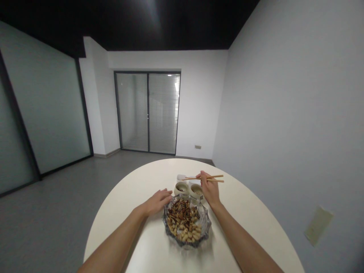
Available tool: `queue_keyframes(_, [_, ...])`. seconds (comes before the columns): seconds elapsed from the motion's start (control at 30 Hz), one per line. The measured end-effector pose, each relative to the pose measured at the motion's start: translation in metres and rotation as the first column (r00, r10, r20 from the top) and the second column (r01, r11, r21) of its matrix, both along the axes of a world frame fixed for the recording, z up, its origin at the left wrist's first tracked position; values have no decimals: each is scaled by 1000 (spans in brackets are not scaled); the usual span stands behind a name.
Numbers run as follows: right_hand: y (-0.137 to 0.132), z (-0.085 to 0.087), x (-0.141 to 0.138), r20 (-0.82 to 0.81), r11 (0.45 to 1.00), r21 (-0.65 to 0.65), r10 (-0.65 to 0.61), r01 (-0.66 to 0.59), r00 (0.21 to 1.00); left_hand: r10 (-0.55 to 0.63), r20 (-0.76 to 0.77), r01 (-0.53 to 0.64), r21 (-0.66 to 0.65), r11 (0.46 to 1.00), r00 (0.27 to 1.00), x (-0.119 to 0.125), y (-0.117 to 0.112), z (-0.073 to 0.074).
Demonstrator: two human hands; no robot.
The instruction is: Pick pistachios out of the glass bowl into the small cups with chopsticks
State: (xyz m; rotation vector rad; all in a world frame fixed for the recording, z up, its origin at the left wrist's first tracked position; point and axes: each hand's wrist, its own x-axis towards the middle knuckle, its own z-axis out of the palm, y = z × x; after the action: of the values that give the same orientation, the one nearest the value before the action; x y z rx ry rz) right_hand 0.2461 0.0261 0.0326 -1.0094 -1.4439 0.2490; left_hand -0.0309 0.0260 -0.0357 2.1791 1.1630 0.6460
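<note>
White walls (284, 94) enclose the room, with a black ceiling (127, 22) above, a frosted glass partition (48, 110) along the left and a grey floor (57, 204) below. Straight ahead stands a dark-framed glass double door (148, 112) with slatted blinds behind its panes. In the foreground is a rounded cream worktop (250, 216), and near its middle, close to the person, sits a cut-glass bowl (209, 223) heaped with striped sunflower seeds (179, 214) and pale nuts (187, 235). Just beyond the bowl, two small ceramic cups stand side by side, the left cup (181, 188) holding something dark and the right cup (196, 191) something paler. Both forearms reach forward from the lower corners of the view. The left hand (156, 203) is relaxed and open, palm down, fingers extended, just beside the bowl's rim and near the left cup. The right hand (209, 188) is raised above the right cup, its fingers closed around a pair of wooden chopsticks (213, 177) that point rightward, clear of the bowl. A small white utensil head (181, 177) lies on the worktop behind the cups.
</note>
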Motion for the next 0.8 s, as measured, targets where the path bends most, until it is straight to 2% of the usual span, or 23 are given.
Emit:
queue_keyframes(0.13, [-21,8,5,-105,998,-25,51,-54,993,11,15,-11,4,1000,1000,0,0,-2])
queue_keyframes(0.27, [-52,6,6,-124,984,-71,153,-162,980,13,-2,-13,1,1000,1000,0,1,-5])
queue_keyframes(0.4, [-72,0,6,-107,935,-127,318,-330,942,22,3,-22,7,1000,1000,1,2,-7])
queue_keyframes(0.53, [-76,-6,6,-34,869,-159,469,-468,883,15,7,-15,18,1000,1000,0,4,-9])
queue_keyframes(0.8, [-76,-14,3,114,844,-130,533,-520,838,16,-1,-16,31,999,1000,-2,8,-13])
